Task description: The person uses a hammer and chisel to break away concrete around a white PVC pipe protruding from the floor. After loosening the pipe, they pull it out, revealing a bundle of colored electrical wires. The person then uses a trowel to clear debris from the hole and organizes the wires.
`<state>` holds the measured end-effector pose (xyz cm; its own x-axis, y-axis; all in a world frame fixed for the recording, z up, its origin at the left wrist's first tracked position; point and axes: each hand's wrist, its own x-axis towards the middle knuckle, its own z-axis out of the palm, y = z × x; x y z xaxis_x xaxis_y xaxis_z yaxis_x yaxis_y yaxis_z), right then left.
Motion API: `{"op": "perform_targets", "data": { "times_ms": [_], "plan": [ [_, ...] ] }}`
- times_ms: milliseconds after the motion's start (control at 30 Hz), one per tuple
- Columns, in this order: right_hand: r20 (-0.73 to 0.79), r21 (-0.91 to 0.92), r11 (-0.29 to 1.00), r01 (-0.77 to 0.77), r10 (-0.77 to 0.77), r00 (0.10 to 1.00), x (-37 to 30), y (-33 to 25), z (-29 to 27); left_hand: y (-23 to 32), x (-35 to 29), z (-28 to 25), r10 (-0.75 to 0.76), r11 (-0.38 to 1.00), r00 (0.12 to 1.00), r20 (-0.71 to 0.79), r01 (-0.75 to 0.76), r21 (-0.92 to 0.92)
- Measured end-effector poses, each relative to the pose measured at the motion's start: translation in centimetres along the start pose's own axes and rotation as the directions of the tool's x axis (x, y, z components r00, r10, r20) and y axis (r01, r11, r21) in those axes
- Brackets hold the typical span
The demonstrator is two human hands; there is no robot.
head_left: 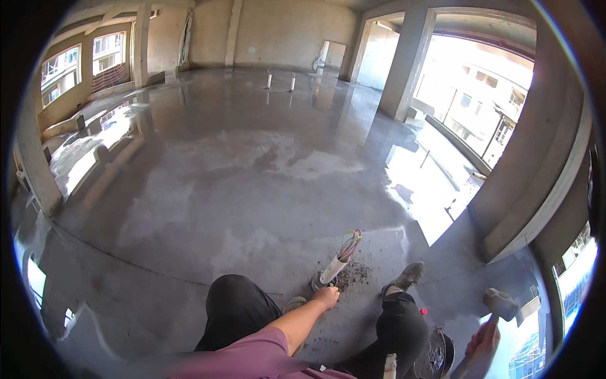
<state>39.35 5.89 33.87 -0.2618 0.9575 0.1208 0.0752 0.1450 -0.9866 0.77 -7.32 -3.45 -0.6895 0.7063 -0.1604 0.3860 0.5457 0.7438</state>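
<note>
A white pipe [331, 270] sticks up at a tilt from the grey concrete floor, with a bundle of coloured wires [351, 242] coming out of its top. A dark ring surrounds its foot, and loose crumbs of debris [355, 276] lie beside it. Down at the pipe's base is my left hand [327, 297], its fingers closed; what they grip is too small to make out. Off to the right, my right hand [483, 341] is wrapped round the handle of a hammer [500, 304], whose blocky head is raised above the floor.
Beside my right leg stands a dark bucket [437, 355], with a small red object [423, 311] near it. Another pale upright piece [390, 366] shows at the lower edge. Two white pipes [292, 83] rise farther off. Wet patches shine across the floor; concrete columns [409, 66] stand at the right.
</note>
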Motion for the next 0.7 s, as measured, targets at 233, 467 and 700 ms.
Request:
{"op": "perform_targets", "data": {
  "times_ms": [233, 467, 700],
  "plan": [
    [0.193, -0.298, 0.948, -0.110, 0.172, 0.966, 5.2, 3.9, -1.2, 1.1, -0.9, -1.2, -0.009, 0.999, 0.998, 0.057, 0.006, 0.044],
    [0.503, -0.444, 0.868, -0.224, 0.448, 0.739, 6.5, 19.4, 5.0, -0.3, -1.2, -1.5, 0.047, 0.998, 0.999, 0.025, -0.048, 0.046],
    [0.691, -0.241, 0.800, -0.550, 0.539, 0.481, 4.9, 22.4, 6.1, -1.9, -2.5, -2.8, 0.026, 1.000, 0.993, 0.113, -0.025, -0.012]
  ]
}}
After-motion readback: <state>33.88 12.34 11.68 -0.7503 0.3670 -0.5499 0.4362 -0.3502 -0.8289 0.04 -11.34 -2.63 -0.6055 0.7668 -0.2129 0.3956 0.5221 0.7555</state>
